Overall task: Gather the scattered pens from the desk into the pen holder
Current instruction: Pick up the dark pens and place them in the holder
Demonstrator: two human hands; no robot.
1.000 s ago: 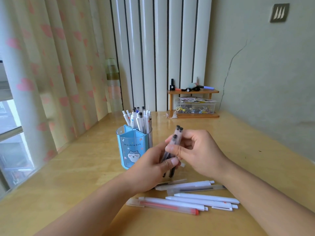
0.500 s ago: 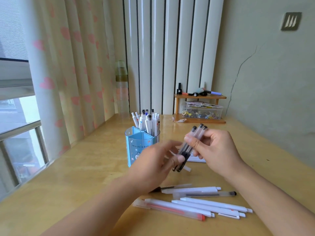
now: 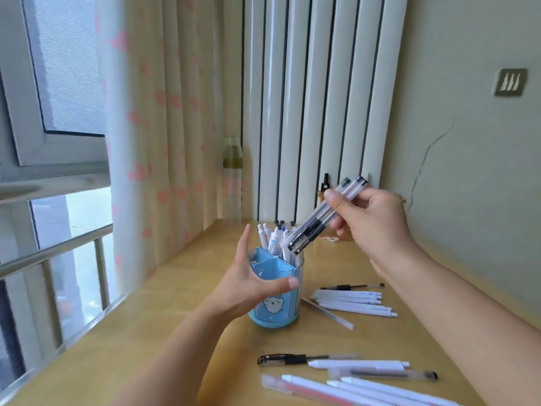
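Wooden desk (image 3: pixel 146 347) by a curtained window, radiator behind. Right hand (image 3: pixel 371 221) pinches a bundle of clear gel pens (image 3: pixel 319 218), tilted, lower ends just above the blue pen holder (image 3: pixel 275 303) (rear section already has pens). Left hand (image 3: pixel 248 282) is spread around the holder's near side, fingers straight; can't tell if it touches. Step: loading the bundle. Next needs tips aimed into one compartment, then release. More loose pens (image 3: pixel 351 303) lie right of the holder, another group (image 3: pixel 351 373) nearer the camera.

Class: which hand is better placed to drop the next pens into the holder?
Right. The right hand already grips clear pens angled over the pen holder; the left hand is open beside it.
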